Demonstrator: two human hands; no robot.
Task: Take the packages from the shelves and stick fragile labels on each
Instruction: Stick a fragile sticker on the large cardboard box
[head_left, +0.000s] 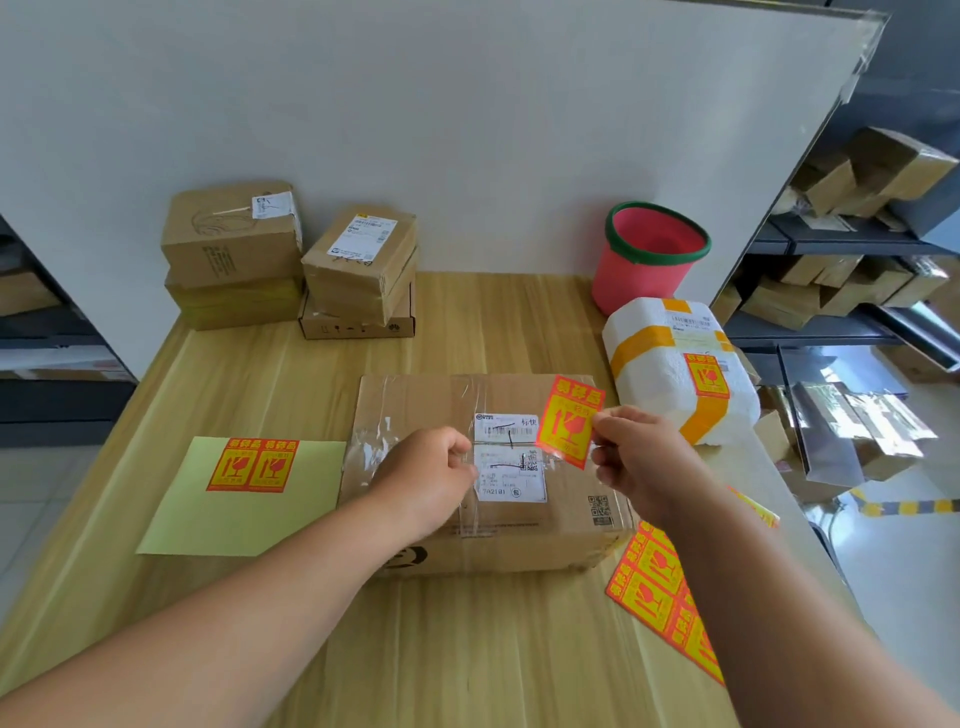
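Item: fragile label (569, 421), loose, pinched at its edge by the right hand (641, 460). Cardboard package (415, 400) lies just beneath the fingers on the worktop (260, 364). Left hand (426, 475) curled over the package; grasp unclear. Step: applying. Next, probably: lower the label onto bare cardboard and press it flat.

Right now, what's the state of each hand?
Left hand: fingers curled over the cardboard box, nothing visibly held.
Right hand: pinching a fragile label by its edge.
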